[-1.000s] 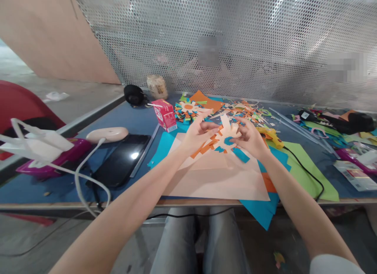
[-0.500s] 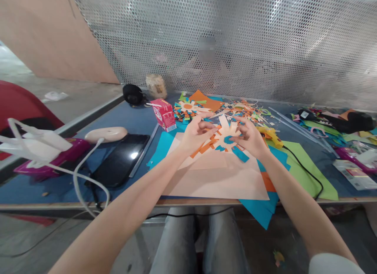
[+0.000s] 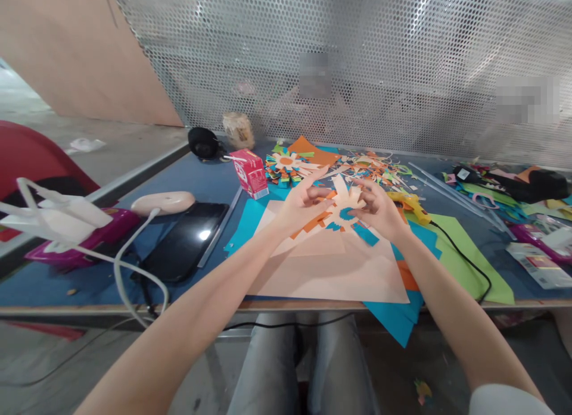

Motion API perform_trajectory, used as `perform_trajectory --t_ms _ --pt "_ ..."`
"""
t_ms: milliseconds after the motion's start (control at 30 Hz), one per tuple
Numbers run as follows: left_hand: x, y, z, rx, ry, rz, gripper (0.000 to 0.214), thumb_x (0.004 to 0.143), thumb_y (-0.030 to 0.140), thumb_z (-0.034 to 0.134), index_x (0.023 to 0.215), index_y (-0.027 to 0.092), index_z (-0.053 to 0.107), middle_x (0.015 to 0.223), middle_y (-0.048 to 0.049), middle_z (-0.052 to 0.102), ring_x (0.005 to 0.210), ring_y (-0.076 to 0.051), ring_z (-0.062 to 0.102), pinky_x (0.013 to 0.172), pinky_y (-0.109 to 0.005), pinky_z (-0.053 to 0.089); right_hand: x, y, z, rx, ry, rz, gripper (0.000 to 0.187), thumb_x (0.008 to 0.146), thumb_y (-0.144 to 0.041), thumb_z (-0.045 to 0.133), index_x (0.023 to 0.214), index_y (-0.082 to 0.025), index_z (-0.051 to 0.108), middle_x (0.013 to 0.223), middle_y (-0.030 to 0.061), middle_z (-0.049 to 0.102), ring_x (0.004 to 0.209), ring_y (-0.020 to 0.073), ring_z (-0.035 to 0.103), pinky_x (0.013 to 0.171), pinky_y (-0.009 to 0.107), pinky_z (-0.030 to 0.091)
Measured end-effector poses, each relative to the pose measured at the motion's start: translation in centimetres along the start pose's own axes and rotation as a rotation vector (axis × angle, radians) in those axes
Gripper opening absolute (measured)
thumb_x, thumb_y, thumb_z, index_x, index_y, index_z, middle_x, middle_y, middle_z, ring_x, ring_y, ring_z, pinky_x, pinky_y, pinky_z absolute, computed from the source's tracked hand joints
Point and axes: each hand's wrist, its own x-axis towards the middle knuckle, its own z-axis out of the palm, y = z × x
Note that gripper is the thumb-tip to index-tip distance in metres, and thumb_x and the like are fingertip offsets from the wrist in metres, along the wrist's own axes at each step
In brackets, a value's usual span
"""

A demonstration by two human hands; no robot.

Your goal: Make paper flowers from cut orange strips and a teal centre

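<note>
Between my hands is a paper flower (image 3: 343, 202) with pale peach petals, a blue fringed centre and a blue strip hanging at its lower right. My left hand (image 3: 308, 200) pinches its left edge, thumb toward the petals. My right hand (image 3: 378, 208) grips the right side, with fingertips by the blue centre. Orange paper strips (image 3: 308, 227) show beneath the left fingers. Under both hands lie peach paper sheets (image 3: 330, 278) on top of blue sheets (image 3: 395, 323). A yellow glue gun (image 3: 415, 208) rests just right of my right hand.
A pink drink carton (image 3: 250, 174) stands left of a finished-looking paper flower (image 3: 286, 161). Paper scraps (image 3: 373, 168) lie behind my hands. A black phone (image 3: 185, 239) and white cables (image 3: 118, 272) are at the left. The glue gun's cord crosses a green sheet (image 3: 469, 257).
The fingers of my left hand have shifted slightly on the flower's left side, the index finger extending a little higher. The flower stays in nearly the same place.
</note>
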Motion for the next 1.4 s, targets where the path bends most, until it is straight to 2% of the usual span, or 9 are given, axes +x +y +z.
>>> perform_trajectory --t_ms 100,267,567,800,933,1200,1333,1400 --pt "0.0 0.1 0.0 0.045 0.043 -0.016 0.067 0.065 0.019 0.068 0.127 0.017 0.042 0.079 -0.0023 0.068 0.071 -0.012 0.063 0.066 -0.023 0.048 0.0 -0.2 -0.1 -0.033 0.024 0.000 0.063 0.063 -0.032 0.072 0.117 -0.028 0.041 0.077 -0.0023 0.053 0.064 0.0124 0.056 0.050 0.023 0.045" --pt "0.0 0.1 0.1 0.101 0.060 0.001 0.061 0.066 0.019 0.067 0.123 0.016 0.047 0.076 -0.0028 0.068 0.066 -0.012 0.063 0.061 -0.022 0.048 0.0 -0.4 -0.1 -0.064 0.029 0.000 0.063 0.062 -0.035 0.072 0.116 -0.027 0.041 0.076 -0.0020 0.053 0.065 0.0130 0.057 0.047 0.021 0.043" --pt "0.2 -0.3 -0.1 0.078 0.071 0.014 0.059 0.063 0.022 0.070 0.118 0.015 0.050 0.075 -0.0018 0.068 0.070 -0.013 0.064 0.068 -0.025 0.050 0.0 -0.4 0.0 -0.019 0.026 0.009 0.061 0.063 -0.029 0.071 0.115 -0.029 0.040 0.079 -0.0022 0.055 0.063 0.0121 0.057 0.049 0.023 0.048" --pt "0.2 0.0 0.0 0.017 0.066 -0.030 0.058 0.061 0.018 0.071 0.115 0.015 0.051 0.073 -0.0001 0.067 0.071 -0.012 0.064 0.070 -0.025 0.052 -0.1 -0.3 -0.1 0.006 0.032 -0.024 0.057 0.065 -0.028 0.069 0.114 -0.029 0.041 0.082 -0.0014 0.056 0.073 0.0148 0.060 0.058 0.027 0.051" --pt "0.3 0.0 -0.1 0.003 0.046 -0.013 0.057 0.061 0.020 0.072 0.114 0.015 0.052 0.072 -0.0004 0.067 0.070 -0.012 0.063 0.068 -0.024 0.051 -0.1 -0.1 -0.1 -0.014 0.018 -0.011 0.058 0.066 -0.031 0.069 0.115 -0.028 0.040 0.089 0.0009 0.059 0.072 0.0153 0.060 0.056 0.027 0.050" --pt "0.5 -0.7 -0.5 0.080 0.064 0.035 0.053 0.063 0.026 0.071 0.111 0.015 0.054 0.072 -0.0013 0.066 0.071 -0.013 0.063 0.070 -0.025 0.050 0.0 0.4 -0.1 -0.013 0.018 -0.074 0.058 0.066 -0.035 0.070 0.116 -0.028 0.041 0.084 -0.0001 0.057 0.073 0.0148 0.061 0.056 0.026 0.052" --pt "0.6 -0.4 -0.2 0.004 0.086 -0.009 0.048 0.066 0.032 0.067 0.109 0.014 0.055 0.078 -0.0049 0.067 0.073 -0.016 0.064 0.068 -0.028 0.050 0.0 0.7 -0.1 -0.062 0.010 -0.091 0.056 0.069 -0.038 0.067 0.117 -0.027 0.041 0.087 0.0017 0.059 0.070 0.0158 0.062 0.053 0.027 0.052" --pt "0.7 -0.2 -0.2 -0.004 0.118 0.010 0.042 0.066 0.032 0.065 0.104 0.014 0.057 0.085 -0.0065 0.067 0.077 -0.017 0.064 0.068 -0.028 0.049 -0.1 0.8 -0.1 -0.141 0.037 -0.147 0.055 0.073 -0.039 0.063 0.121 -0.027 0.039 0.091 0.0035 0.060 0.071 0.0167 0.062 0.055 0.029 0.053"
